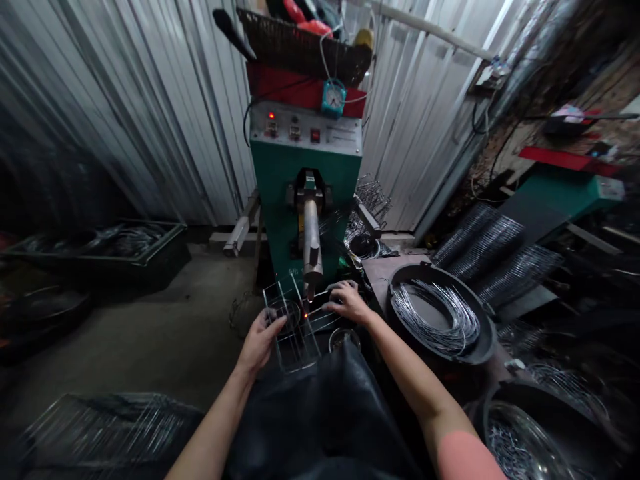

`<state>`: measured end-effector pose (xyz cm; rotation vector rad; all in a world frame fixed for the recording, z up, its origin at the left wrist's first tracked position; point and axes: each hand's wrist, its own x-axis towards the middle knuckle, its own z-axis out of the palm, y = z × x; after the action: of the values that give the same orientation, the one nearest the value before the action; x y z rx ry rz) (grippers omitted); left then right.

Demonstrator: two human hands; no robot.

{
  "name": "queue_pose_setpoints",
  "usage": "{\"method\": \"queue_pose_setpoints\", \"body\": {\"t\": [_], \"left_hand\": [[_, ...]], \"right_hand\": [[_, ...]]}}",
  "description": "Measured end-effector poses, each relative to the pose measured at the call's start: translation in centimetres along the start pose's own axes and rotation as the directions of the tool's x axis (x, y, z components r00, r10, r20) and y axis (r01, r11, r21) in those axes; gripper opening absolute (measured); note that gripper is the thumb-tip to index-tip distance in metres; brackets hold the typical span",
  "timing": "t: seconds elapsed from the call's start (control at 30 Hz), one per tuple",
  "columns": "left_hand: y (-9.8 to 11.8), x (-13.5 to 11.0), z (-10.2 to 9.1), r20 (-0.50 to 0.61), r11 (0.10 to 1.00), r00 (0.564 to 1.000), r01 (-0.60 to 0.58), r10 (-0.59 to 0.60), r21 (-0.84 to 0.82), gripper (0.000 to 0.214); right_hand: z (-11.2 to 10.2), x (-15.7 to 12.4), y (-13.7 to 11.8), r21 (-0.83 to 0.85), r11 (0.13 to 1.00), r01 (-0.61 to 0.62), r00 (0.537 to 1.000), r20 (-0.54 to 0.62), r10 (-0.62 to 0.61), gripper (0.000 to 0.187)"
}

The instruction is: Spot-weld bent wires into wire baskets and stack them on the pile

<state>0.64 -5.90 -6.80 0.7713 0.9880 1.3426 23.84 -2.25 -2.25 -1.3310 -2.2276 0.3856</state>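
My left hand (261, 338) is closed on the left side of a wire frame (299, 367), thumb on top. The frame is made of thin crossed metal rods and tilts in front of a green spot-welding machine (273, 200). My right hand (349, 300) has its fingers curled round the right end of a thin metal wire (323, 309), which reaches left to the frame. The machine's metal electrode arm (311, 237) comes down between my hands. A small orange glow shows at its tip, where the rods meet. My right fingertips are partly hidden.
A round black pan (440, 353) with curved metal wires (450, 320) stands at the right. Stacked wire mesh pieces (475, 240) lie behind it. Another bowl (530, 433) holds small metal pieces. Wire racks (115, 427) sit lower left; a green-edged tray (160, 243) is farther back.
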Motion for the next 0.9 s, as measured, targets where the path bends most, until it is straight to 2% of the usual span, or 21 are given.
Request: {"method": "queue_pose_setpoints", "body": {"t": [0.07,0.13,0.2,0.27,0.37,0.43,0.53,0.6,0.67,0.7,0.77,0.83,0.9], "left_hand": [[-0.1,-1.6,-2.0,0.002,1.000,1.000,0.027,-0.027,-0.005,0.036],[-0.1,-3.3,-4.2,-0.011,0.996,0.997,0.077,-0.078,-0.047,0.038],[0.2,-5.1,-6.0,-0.035,0.987,0.991,0.128,-0.132,-0.101,0.038],[0.5,-6.7,-7.2,-0.091,0.974,0.979,0.165,-0.181,-0.157,0.038],[0.9,-8.4,-7.8,-0.169,0.961,0.968,0.140,-0.183,-0.240,0.035],[1.1,-9.0,-7.7,-0.123,0.965,0.982,0.109,-0.142,-0.238,0.035],[1.7,-8.8,-7.6,-0.027,0.987,0.992,0.122,-0.125,-0.109,0.046],[2.7,-8.5,-7.3,-0.090,0.998,0.994,0.067,-0.066,0.003,0.052],[4.5,-8.5,-6.6,-0.151,0.990,0.983,-0.092,0.108,0.111,0.050],[5.8,-8.7,-5.8,-0.133,0.969,0.969,-0.184,0.206,0.163,0.048],[8.5,-9.3,-3.7,0.007,0.914,0.948,-0.310,0.319,0.264,0.045],[11.1,-9.6,-1.1,0.142,0.876,0.932,-0.363,0.334,0.318,0.045],[12.8,-9.2,1.3,0.199,0.851,0.921,-0.386,0.335,0.355,0.044]], "right_hand": [[-0.6,-2.1,-1.4,0.017,0.994,0.103,0.995,0.003,-0.103,0.024],[-1.6,-4.3,-2.4,0.069,0.985,0.155,0.987,-0.047,-0.152,0.036],[-3.1,-6.3,-2.7,0.123,0.982,0.145,0.981,-0.148,-0.126,0.045],[-4.7,-7.8,-2.7,0.177,0.978,0.115,0.965,-0.252,-0.068,0.046],[-6.6,-8.9,-3.5,0.246,0.961,0.126,0.932,-0.361,-0.030,0.040],[-7.4,-9.1,-4.9,0.238,0.953,0.188,0.898,-0.435,-0.069,0.037],[-7.9,-8.7,-8.1,0.143,0.960,0.239,0.854,-0.501,-0.139,0.030],[-7.8,-8.2,-10.2,0.080,0.966,0.247,0.870,-0.458,-0.184,0.028],[-7.6,-7.4,-11.8,0.038,0.961,0.273,0.897,-0.370,-0.241,0.030],[-7.5,-7.0,-12.4,0.028,0.957,0.290,0.908,-0.324,-0.266,0.032],[-7.5,-6.2,-13.3,0.043,0.956,0.291,0.926,-0.265,-0.270,0.034],[-7.9,-5.4,-13.9,0.108,0.963,0.249,0.944,-0.250,-0.216,0.034],[-8.7,-4.5,-14.1,0.203,0.963,0.177,0.959,-0.256,-0.122,0.034]]}}
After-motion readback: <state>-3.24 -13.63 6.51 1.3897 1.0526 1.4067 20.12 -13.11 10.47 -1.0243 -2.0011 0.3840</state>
